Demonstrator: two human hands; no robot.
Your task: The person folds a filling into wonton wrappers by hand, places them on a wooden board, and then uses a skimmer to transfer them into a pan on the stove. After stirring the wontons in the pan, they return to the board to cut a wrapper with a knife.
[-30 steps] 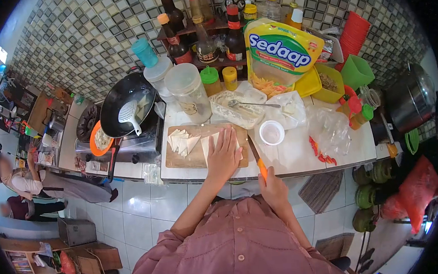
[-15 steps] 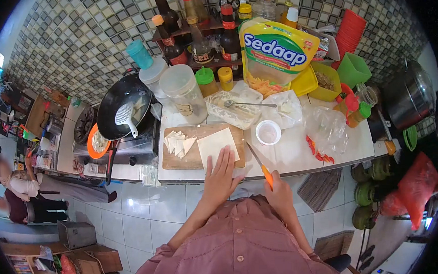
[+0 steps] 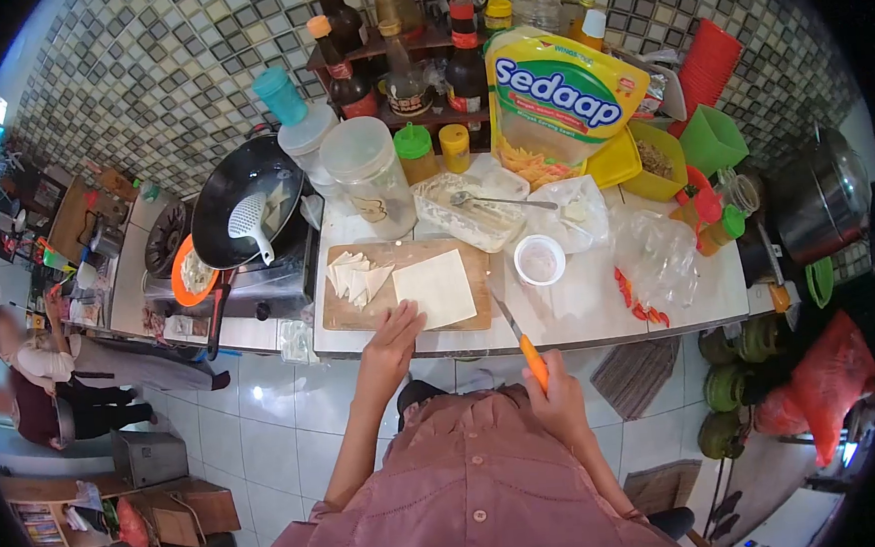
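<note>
A square pale dough wrapper point(image 3: 438, 285) lies flat on the wooden cutting board point(image 3: 483, 301). At its lower-left corner are the stretched fingertips of my left hand point(image 3: 390, 345), which reaches over the board's front edge. Several pale dough triangles point(image 3: 358, 278) overlap in a loose pile on the board's left part. Gripped in my right hand point(image 3: 557, 397) is a knife point(image 3: 531, 353) with an orange handle, its blade pointing up and away toward the board's right edge. Behind the blade stands a small white bowl point(image 3: 539, 259) with a pale substance inside.
A wok point(image 3: 219, 222) with a white slotted spatula point(image 3: 248, 220) sits on the stove at left, beside an orange plate point(image 3: 180, 284). Behind the board are a floury tray point(image 3: 500, 232) with a spoon and a tall clear jar point(image 3: 367, 178). Two people point(image 3: 28, 384) stand far left.
My left hand has slid off the middle of the dough wrapper, leftward and toward me, uncovering it. The knife in my right hand stays nearly in place.
</note>
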